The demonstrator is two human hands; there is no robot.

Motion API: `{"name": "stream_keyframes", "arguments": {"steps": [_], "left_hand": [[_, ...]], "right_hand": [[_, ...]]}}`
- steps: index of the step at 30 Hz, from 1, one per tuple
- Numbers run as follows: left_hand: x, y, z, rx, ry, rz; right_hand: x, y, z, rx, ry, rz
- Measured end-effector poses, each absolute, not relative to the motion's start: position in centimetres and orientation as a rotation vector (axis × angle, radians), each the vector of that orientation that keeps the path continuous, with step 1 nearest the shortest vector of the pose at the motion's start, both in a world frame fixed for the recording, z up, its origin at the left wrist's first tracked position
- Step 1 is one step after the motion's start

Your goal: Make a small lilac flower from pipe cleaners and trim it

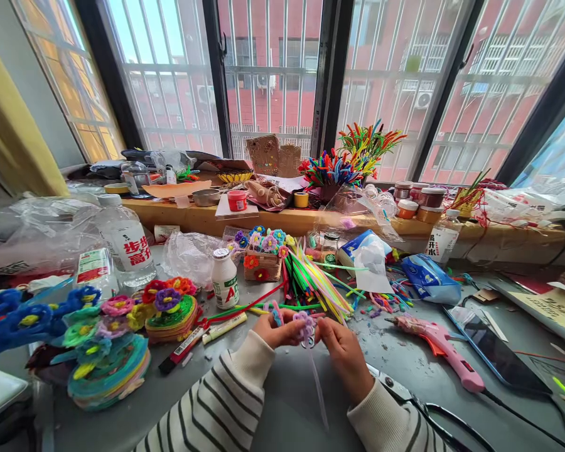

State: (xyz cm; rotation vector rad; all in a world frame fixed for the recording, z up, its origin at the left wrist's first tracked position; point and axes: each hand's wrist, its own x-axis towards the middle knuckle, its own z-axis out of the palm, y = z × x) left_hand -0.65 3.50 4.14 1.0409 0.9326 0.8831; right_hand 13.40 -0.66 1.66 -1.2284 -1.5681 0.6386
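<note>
A lavender pipe-cleaner flower (304,322) with looped petals is pinched between the thumb and fingers of my left hand (277,329). From it a pale pipe-cleaner stem (317,383) hangs down toward me. My right hand (343,353) is closed at the flower's right side, its fingertips pressed together on the pipe cleaner. A small blue and pink piece (277,314) shows by my left fingers; whether they grip it I cannot tell. Large scissors (407,395) lie partly under my right forearm.
Right of my hands are a pink glue gun (445,351) with a cord and a phone (499,355). Behind lie loose pipe cleaners (317,282) and a white bottle (225,280). Finished flowers on round bases (108,376) stand left, near a water bottle (126,245).
</note>
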Motion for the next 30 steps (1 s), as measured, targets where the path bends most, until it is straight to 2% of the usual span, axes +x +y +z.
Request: {"name": "stream_keyframes", "arguments": {"steps": [4, 12, 21, 30], "left_hand": [[-2.1, 4.7, 5.0, 0.851, 0.922, 1.008], [-2.3, 5.7, 3.9, 0.924, 1.033, 1.085], [-1.6, 5.3, 3.6, 1.034, 1.118, 1.138], [-1.4, 5.2, 3.7, 1.072, 1.142, 1.126]], "right_hand": [[13.5, -1.0, 1.9, -1.424, -1.747, 0.275], [12.9, -1.4, 1.8, -1.644, -2.110, -0.013], [12.3, -0.9, 2.4, -1.785, -2.214, -0.230], [12.3, 0.3, 2.8, -1.669, -2.414, -0.277]]}}
